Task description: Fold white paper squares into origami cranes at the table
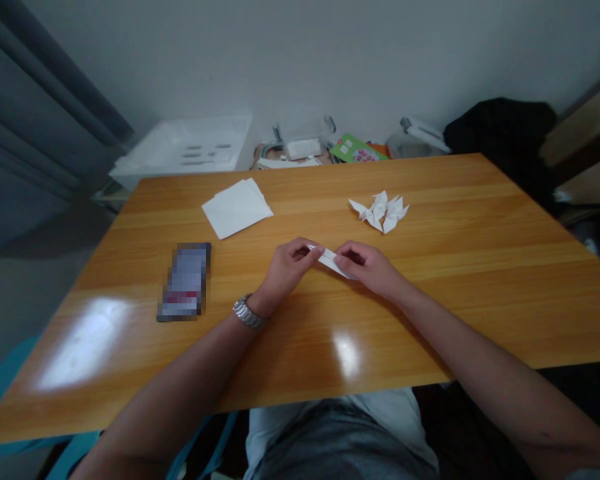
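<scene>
A narrow strip of folded white paper point(331, 261) is held between my two hands above the middle of the table. My left hand point(293, 263), with a metal watch at its wrist, pinches the far left end between thumb and fingers. At the near right end, my right hand point(370, 267) grips the paper with its thumb on top. Beyond my right hand lies a small cluster of folded white paper figures point(380, 212) with pointed tips. Flat white paper sheets point(237, 208) rest in a loose stack beyond my left hand.
A phone point(186, 281) with a blurred screen lies on the wooden table point(480, 267) at the left. Past the far edge are a white plastic bin point(200, 143), a green booklet point(357, 149) and a dark cloth item point(500, 133). A grey curtain hangs at the left.
</scene>
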Tool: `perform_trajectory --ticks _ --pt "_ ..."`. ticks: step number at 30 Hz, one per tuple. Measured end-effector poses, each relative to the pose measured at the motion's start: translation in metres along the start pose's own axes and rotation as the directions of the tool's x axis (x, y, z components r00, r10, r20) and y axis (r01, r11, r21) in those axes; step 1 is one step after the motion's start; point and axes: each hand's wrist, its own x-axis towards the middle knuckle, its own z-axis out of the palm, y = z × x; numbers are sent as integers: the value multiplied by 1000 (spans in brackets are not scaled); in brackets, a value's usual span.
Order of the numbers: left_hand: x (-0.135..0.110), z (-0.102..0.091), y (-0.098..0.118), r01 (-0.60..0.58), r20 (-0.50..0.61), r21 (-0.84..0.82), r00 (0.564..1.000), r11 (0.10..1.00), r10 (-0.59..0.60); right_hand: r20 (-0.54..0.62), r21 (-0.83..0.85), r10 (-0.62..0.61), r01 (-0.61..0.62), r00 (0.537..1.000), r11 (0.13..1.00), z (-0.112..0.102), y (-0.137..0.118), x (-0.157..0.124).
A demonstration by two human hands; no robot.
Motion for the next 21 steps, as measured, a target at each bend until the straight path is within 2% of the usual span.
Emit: perform_trajectory --ticks 5,9,15,17,21 --pt "0 0 0 -3 37 -7 999 1000 4 12 -50 -1 1 1000 999 2 -2 -1" --pt "0 4 -2 49 7 -166 999 985 -49 -51 -40 -6 4 999 999 3 -4 0" --pt "1 10 -10 73 -11 -336 997 939 -81 -77 -53 -11 6 997 999 3 -5 -1" --pt "0 10 -9 76 -11 -345 996 936 -85 -83 -61 -12 7 996 998 2 -4 -1" --pt "-2 7 -2 57 -24 -256 998 965 -66 -78 -59 -10 5 997 998 2 -5 -1"
